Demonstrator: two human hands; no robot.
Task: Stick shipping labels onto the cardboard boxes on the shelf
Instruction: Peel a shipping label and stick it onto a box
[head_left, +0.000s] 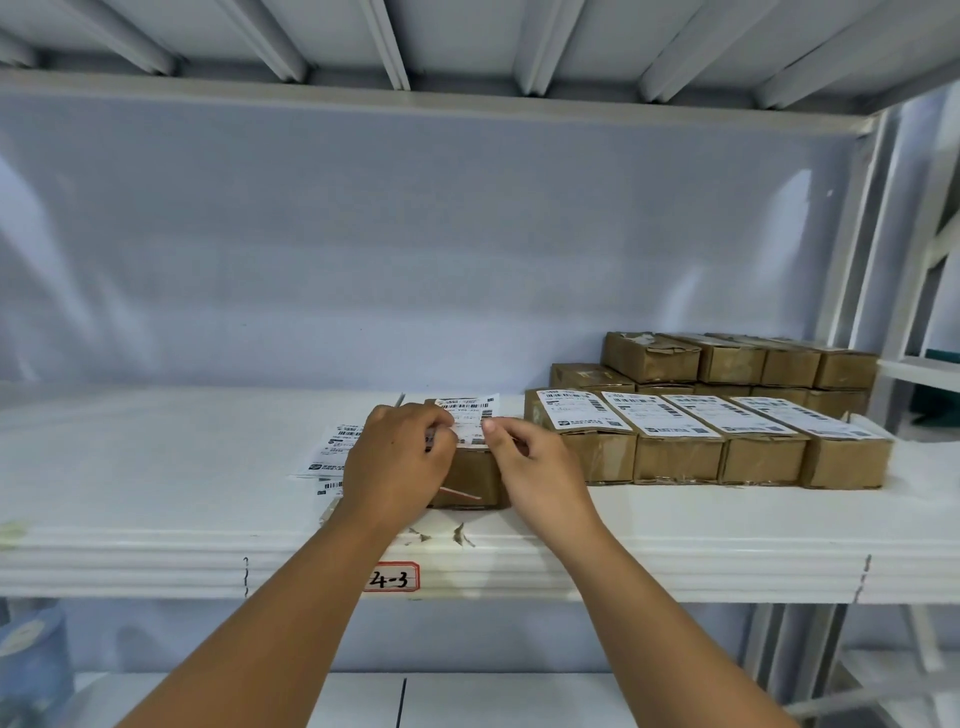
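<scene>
A brown cardboard box (470, 475) stands near the front of the white shelf (156, 467). Over its top lies a white shipping label (470, 415) with barcodes. My left hand (397, 462) pinches the label's near left edge and covers the box's left side. My right hand (530, 462) pinches the label's near right edge with thumb and forefinger. More printed labels (332, 449) lie flat on the shelf, partly hidden behind my left hand.
To the right stands a row of several labelled boxes (711, 441). Behind them is a stack of unlabelled boxes (727, 364). A tag reading 4-3 (392, 577) sits on the shelf's front edge. The shelf's upright post (852, 260) is at the right.
</scene>
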